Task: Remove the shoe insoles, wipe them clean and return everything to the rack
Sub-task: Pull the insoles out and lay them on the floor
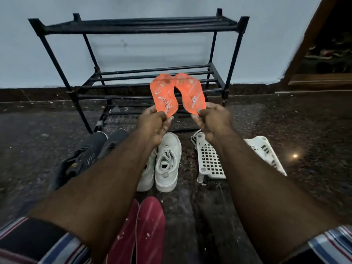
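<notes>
Two bright orange insoles are held upright side by side in front of the black shoe rack [122, 28]. My left hand [154, 123] pinches the heel end of the left orange insole [163, 94]. My right hand [213, 121] pinches the heel end of the right orange insole [191, 92]. Both insoles carry pale specks and worn print. Below my hands a pair of white sneakers [167, 161] stands on the floor. A pair of black sneakers [85, 155] lies to their left. Two dark red insoles [146, 229] lie on the floor close to me.
A white perforated plastic basket [210, 161] lies tipped on the dark speckled floor at the right. The rack stands against a pale wall, its shelves bare. A wooden door frame [312, 40] rises at the far right.
</notes>
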Motion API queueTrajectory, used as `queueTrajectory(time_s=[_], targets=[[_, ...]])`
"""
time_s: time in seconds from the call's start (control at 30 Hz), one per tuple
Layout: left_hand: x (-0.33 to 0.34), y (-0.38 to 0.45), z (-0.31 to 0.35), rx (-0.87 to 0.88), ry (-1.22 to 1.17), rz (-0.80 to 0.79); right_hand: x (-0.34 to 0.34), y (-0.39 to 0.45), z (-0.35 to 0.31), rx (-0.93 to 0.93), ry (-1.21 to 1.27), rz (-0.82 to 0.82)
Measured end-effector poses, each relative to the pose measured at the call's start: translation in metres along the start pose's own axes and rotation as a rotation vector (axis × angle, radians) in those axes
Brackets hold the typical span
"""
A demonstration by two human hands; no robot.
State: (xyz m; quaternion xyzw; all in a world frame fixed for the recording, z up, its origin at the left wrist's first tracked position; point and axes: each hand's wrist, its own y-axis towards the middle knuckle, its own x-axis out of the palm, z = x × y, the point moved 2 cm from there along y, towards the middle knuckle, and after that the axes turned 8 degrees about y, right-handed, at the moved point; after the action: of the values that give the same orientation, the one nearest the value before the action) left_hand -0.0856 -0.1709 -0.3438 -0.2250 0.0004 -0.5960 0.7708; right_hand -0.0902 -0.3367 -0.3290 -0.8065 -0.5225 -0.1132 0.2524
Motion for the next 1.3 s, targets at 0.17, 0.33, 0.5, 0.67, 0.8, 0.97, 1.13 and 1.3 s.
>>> queueTrajectory(time_s=[0.17,0.33,0.5,0.67,0.8,0.97,1.13,1.3], targets=[[-0.025,-0.088,-0.032,-0.042,-0.021,-0.016,-0.040,-0.092,0.011,0.054,0.038,0.004],[-0.058,-0.178,-0.093,-0.146,-0.104,-0.068,-0.095,-0.177,0.037,0.111,0.091,0.013],[-0.090,-0.258,-0.169,-0.270,-0.034,0.001,-0.169,-0.235,0.084,0.265,-0.047,0.090],[-0.105,-0.302,-0.207,-0.341,0.033,0.041,-0.202,-0.256,0.105,0.413,-0.224,0.211],[-0.115,-0.317,-0.218,-0.367,0.072,0.077,-0.223,-0.256,0.109,0.522,-0.242,0.239],[-0.117,-0.328,-0.229,-0.353,0.076,0.099,-0.242,-0.251,0.111,0.612,-0.385,0.277],[-0.116,-0.328,-0.231,-0.314,0.024,0.108,-0.248,-0.249,0.109,0.629,-0.426,0.286],[-0.113,-0.328,-0.227,-0.293,-0.017,0.107,-0.247,-0.257,0.105,0.608,-0.475,0.266]])
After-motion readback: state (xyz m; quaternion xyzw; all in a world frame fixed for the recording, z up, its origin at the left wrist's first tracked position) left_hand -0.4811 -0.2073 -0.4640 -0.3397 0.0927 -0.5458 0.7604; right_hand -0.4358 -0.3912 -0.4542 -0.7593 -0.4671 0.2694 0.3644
